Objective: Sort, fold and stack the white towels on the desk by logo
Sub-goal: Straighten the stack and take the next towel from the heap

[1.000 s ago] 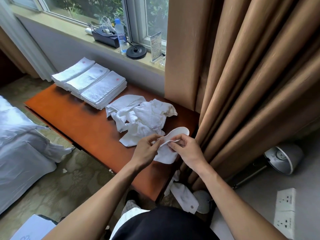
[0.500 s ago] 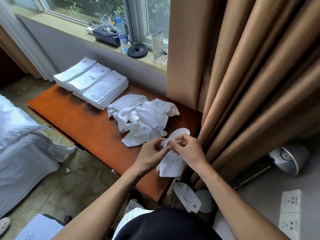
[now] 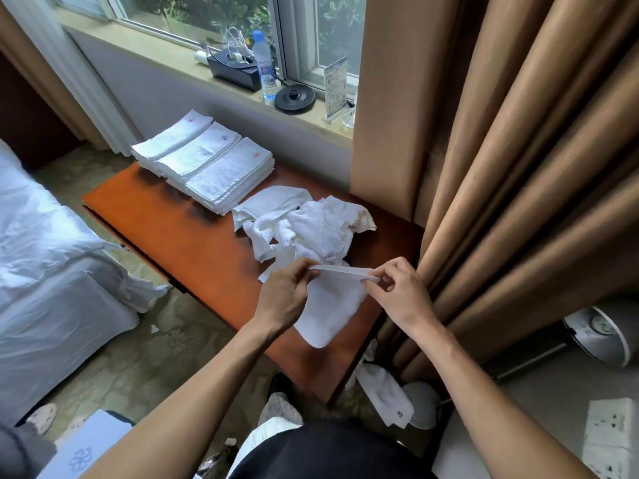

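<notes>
Head view
Left hand: fingers pinch the left end of the top edge of a white towel.
Right hand: fingers pinch the right end of the same edge.
Towel: hangs between the hands, above the near end of the desk.
Messy towels: on the desk, just behind the hands.
Folded stacks: three side by side at the far end.
Dropped towel: on the floor by the curtain.

3 towel stacks: white terry cloth, matt, nubby. Desk: glossy reddish wood. Curtain: smooth cloth w/ slight sheen.
</notes>
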`<action>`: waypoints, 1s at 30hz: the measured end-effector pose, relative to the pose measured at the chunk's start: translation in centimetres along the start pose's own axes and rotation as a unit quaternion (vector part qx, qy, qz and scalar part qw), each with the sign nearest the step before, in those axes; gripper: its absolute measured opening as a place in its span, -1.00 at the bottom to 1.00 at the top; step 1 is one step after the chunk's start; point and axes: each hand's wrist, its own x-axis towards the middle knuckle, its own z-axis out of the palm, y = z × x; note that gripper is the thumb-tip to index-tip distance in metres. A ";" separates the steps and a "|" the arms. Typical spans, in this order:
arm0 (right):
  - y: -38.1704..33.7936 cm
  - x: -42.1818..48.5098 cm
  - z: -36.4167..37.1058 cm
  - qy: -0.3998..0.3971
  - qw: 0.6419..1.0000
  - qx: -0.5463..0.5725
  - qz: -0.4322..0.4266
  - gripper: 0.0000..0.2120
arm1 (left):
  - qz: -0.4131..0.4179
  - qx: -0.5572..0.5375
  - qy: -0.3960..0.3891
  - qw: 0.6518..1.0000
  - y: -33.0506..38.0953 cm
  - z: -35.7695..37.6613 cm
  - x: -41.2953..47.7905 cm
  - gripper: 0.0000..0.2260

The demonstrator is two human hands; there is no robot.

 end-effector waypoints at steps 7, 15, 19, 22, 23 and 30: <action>-3.2 1.1 2.7 -0.046 0.991 0.120 0.036 -0.77 | -0.091 -0.078 0.077 0.990 -1.9 -1.7 0.8 -0.85; -7.9 2.7 7.6 -0.092 0.971 0.217 0.041 -0.71 | -0.162 -0.188 0.040 0.968 -2.6 -1.7 0.7 -0.63; -9.5 3.5 9.3 -0.121 0.955 0.265 0.062 -0.76 | -0.137 -0.243 -0.096 0.955 -4.2 -2.3 1.2 -0.58; -10.5 3.9 10.5 -0.132 0.947 0.282 0.072 -0.74 | -0.105 -0.248 -0.072 0.960 -5.5 -2.7 2.2 -0.63; -10.9 4.1 11.0 -0.132 0.948 0.279 0.076 -0.72 | -0.097 -0.237 -0.059 0.965 -6.0 -3.0 2.6 -0.71; -14.6 6.1 15.9 -0.107 0.968 0.205 0.094 -0.67 | -0.088 -0.200 -0.051 0.975 -11.6 -8.1 5.7 -0.75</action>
